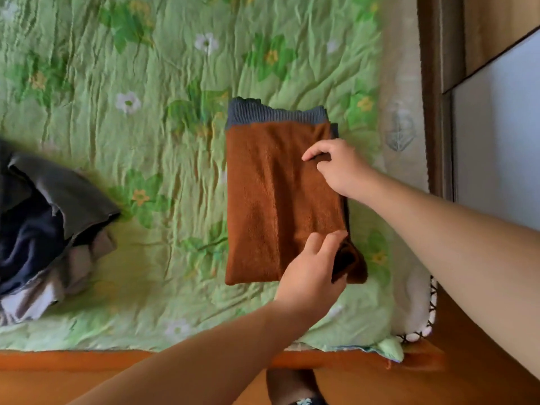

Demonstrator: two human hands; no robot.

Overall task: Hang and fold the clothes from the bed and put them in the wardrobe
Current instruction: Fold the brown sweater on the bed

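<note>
BEDSIDE, MID-FOLD: A rust-brown knitted top (277, 194), banded with grey-blue ribbing at its far end, is lying folded into a long rectangle on the green flowered bedspread (146, 127), toward the bed's right side. I am judging it to be light, soft and floppy, with a knit that gives grip and does not slip. Its stacked layers look likely to slide apart if it is lifted by one corner. The sounder hold is along the right-hand edge where the folds meet, at two points together. My right hand (336, 168) is reaching in from the right, arm outstretched, and thumb and forefinger appear to be pinching the cloth midway along that edge. My left hand (312, 267) is coming up from below, its fingers curling round the loose darker fold at the near right corner. A heap of dark and grey clothes (43, 229) is waiting at the bed's left, well apart. What looks like a wardrobe door (496, 127) is standing beyond the bed's right side.
</note>
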